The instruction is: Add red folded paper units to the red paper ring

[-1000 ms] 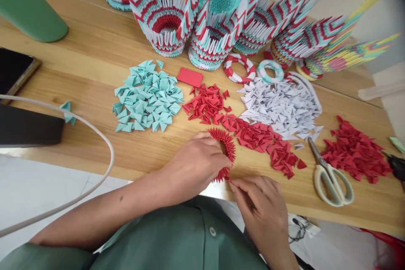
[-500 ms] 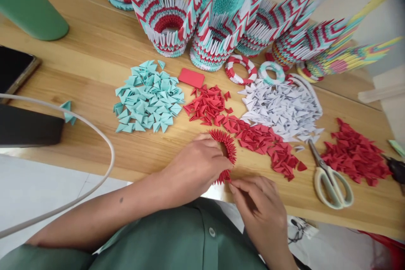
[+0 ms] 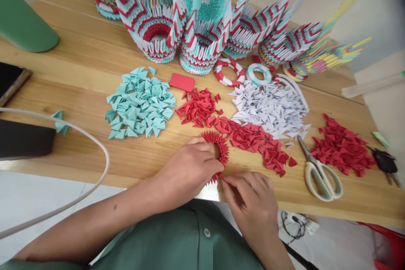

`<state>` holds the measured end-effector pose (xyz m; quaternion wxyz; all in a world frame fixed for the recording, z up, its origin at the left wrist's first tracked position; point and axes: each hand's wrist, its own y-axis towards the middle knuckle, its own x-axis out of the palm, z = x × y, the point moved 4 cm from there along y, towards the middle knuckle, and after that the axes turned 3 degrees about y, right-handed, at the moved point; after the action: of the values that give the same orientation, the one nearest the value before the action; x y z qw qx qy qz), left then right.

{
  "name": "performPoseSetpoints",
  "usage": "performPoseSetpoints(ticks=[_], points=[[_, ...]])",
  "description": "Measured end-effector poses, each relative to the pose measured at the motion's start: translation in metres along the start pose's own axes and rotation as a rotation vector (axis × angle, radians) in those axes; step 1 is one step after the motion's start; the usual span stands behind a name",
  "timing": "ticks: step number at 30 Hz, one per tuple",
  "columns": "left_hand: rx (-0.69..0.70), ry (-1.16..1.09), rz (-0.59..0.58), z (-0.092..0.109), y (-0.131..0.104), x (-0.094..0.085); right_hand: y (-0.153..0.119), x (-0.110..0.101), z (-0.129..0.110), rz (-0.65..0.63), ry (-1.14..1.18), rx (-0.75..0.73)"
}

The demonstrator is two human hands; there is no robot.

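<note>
My left hand (image 3: 193, 168) is closed around the left side of a ring of red folded paper pieces (image 3: 222, 145), which is held near the table's front edge. Spiky paper points stick out all around the ring. At the ring's lower right, my right hand (image 3: 249, 198) pinches a small red folded piece, mostly hidden by the fingertips, against the ring. Just beyond the hands lies a strip of loose red paper triangles (image 3: 247, 136), with another small red pile (image 3: 199, 107) behind it.
Teal triangles (image 3: 142, 105) lie left, white ones (image 3: 268, 107) behind, more red ones (image 3: 343, 147) right. Scissors (image 3: 322, 177) rest near the front edge. Folded-paper swans (image 3: 205, 52) line the back. A cable (image 3: 106, 156) loops at left beside a black box (image 3: 25, 139).
The camera view has shifted, so the table's things appear further left. Both hands keep hold at the red ring, the right fingertips still against its lower edge.
</note>
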<state>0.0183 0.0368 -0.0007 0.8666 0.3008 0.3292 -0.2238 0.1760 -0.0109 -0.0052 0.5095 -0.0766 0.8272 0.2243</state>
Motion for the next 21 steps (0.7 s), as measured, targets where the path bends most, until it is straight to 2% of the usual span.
performPoseSetpoints(ticks=[3, 7, 14, 21], points=[[0.008, 0.01, -0.008, 0.001, 0.001, -0.001, 0.002, -0.001, 0.001, -0.012, -0.003, -0.001], [0.01, 0.011, -0.013, 0.002, 0.001, -0.001, -0.001, -0.005, 0.01, -0.042, 0.112, 0.007], [-0.008, 0.007, 0.03, 0.001, -0.003, 0.001, -0.007, -0.007, 0.015, 0.005, 0.16, 0.021], [-0.017, 0.016, 0.02, 0.004, 0.0, 0.001, -0.006, -0.001, 0.013, 0.06, 0.188, 0.023]])
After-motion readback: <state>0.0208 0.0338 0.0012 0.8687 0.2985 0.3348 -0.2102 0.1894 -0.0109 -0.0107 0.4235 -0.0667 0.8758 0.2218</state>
